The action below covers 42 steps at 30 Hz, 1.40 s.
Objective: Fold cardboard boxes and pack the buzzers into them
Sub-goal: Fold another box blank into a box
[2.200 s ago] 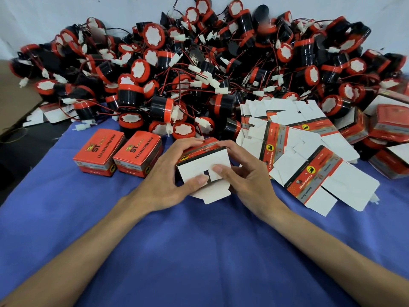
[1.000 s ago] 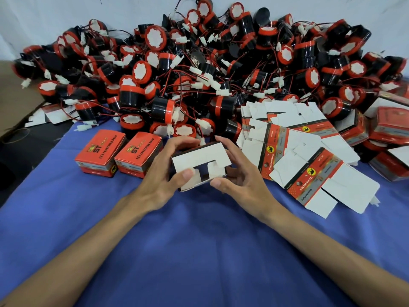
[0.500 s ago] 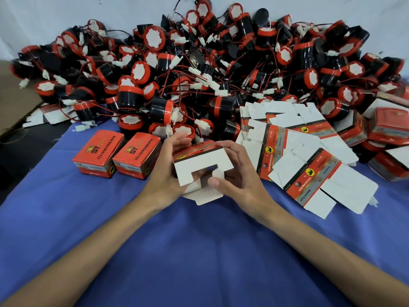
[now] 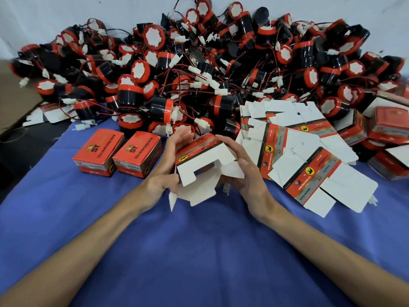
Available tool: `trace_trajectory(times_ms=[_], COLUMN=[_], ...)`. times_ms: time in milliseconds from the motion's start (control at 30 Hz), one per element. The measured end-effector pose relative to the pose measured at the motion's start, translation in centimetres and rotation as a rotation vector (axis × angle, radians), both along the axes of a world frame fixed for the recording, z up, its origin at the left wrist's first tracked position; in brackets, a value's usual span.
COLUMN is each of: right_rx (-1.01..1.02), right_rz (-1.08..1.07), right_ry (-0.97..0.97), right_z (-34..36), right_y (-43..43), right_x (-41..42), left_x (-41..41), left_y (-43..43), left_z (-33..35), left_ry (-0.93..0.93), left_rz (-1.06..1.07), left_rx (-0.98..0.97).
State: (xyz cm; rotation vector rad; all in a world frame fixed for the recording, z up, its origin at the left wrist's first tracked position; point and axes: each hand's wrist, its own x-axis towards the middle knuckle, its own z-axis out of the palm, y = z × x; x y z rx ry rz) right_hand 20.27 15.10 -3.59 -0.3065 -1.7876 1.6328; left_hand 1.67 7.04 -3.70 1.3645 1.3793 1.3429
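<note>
Head view: you hold a half-folded box (image 4: 203, 149) between both hands, low over the blue cloth (image 4: 199, 251), just in front of the big pile of black and red buzzers (image 4: 199, 74). Its top is red, and its white flaps (image 4: 199, 171) hang open toward you. Your left hand (image 4: 163, 171) curls round its left side, your right hand (image 4: 250, 176) round its right. Two shut red boxes (image 4: 97, 151) sit just left, their insides hidden. On the right lie flat boxes (image 4: 309, 169).
</note>
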Motion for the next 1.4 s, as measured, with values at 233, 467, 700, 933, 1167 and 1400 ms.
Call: trace_trajectory(times_ms=[233,467,700,933,1167,1400], right_rx=[-0.005,0.065,-0.007,0.023,-0.029,-0.023], right_rz=[-0.101,-0.116,-0.073,-0.011,-0.033,-0.049], right_ry=[-0.063,-0.033,-0.026,-0.007,-0.071,-0.059], right_z=[0.4,1.0,0.7,0.2,0.4,0.1], right_y=[-0.3,-0.5,-0.2,0.0,0.1,0.3], right_x=[-0.6,-0.5,-0.3,-0.3,-0.1,-0.2], left_x=[0.3,0.7,0.6,0.3,-0.3,0.4], left_y=[-0.6,-0.5,-0.5,-0.5,-0.1,-0.4], left_z=[0.6,0.9,1.0,0.8,-0.2,0.1], left_ry=[-0.165,0.154,0.084,0.074,0.228,0.287], left_rz=[-0.076,-0.094,-0.126,-0.153,-0.138,-0.050], left_rx=[0.081,0.090,0.061,0.045,0.062,0.055])
